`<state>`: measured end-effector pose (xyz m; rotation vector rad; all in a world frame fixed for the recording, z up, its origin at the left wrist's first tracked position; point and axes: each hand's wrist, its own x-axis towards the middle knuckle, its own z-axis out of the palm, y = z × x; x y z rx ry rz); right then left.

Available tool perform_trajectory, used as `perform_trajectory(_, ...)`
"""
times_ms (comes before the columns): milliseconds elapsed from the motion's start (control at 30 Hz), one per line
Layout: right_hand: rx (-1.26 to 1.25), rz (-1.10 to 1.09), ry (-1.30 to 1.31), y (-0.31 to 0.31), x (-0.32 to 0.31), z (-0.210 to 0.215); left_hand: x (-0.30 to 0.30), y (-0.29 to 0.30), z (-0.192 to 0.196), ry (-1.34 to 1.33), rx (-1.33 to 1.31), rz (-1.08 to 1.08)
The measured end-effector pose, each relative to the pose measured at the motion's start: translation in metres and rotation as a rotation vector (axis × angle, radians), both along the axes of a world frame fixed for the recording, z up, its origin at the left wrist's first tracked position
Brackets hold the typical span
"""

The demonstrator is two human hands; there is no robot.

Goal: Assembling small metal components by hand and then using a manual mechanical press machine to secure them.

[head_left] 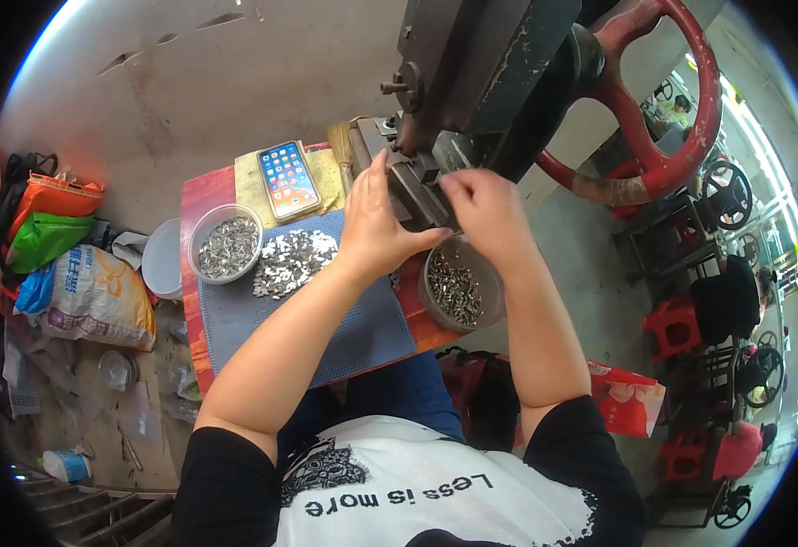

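My left hand (pixel 380 221) is beside the bed of a dark hand press (pixel 453 82), fingers stretched up and thumb pointing right, with nothing visible in it. On the other side of the metal die block (pixel 420 194), my right hand (pixel 490 214) has its fingers curled in at the block; what they hold, if anything, is hidden. Below the right hand stands a clear round tub (pixel 458 290) with many small metal parts. Left of my left forearm, a pile of small flat silvery pieces (pixel 294 263) lies on a blue-grey mat (pixel 326 342), next to a round tub (pixel 226 243) of similar metal bits.
A phone (pixel 289 180) with a lit screen lies on a yellow cloth (pixel 248 175). A brush (pixel 340 144) is by the press. The press's red wheel (pixel 709 91) reaches out at the upper right. Bags (pixel 98 296) are heaped at the left. People and other machines show far right.
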<state>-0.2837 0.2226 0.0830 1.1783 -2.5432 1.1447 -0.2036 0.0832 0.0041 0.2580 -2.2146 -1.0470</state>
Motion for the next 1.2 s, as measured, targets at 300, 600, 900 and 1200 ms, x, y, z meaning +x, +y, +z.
perform_trajectory(300, 0.178, -0.065, -0.048, -0.012, -0.046, -0.042, 0.000, 0.002, 0.004, -0.012, -0.004, -0.011)
perform_trajectory(600, -1.133, -0.459, -0.441, 0.095, -0.090, -0.058, 0.003, 0.003, 0.010, -0.054, 0.058, -0.001)
perform_trajectory(900, -1.069, -0.353, -0.105, 0.144, -0.136, 0.027, -0.010, -0.010, 0.003, -0.047, 0.038, -0.045)
perform_trajectory(1200, -0.606, -0.387, -0.087, 0.161, -0.121, 0.174, -0.057, -0.053, 0.003, -0.134, -0.006, -0.053)
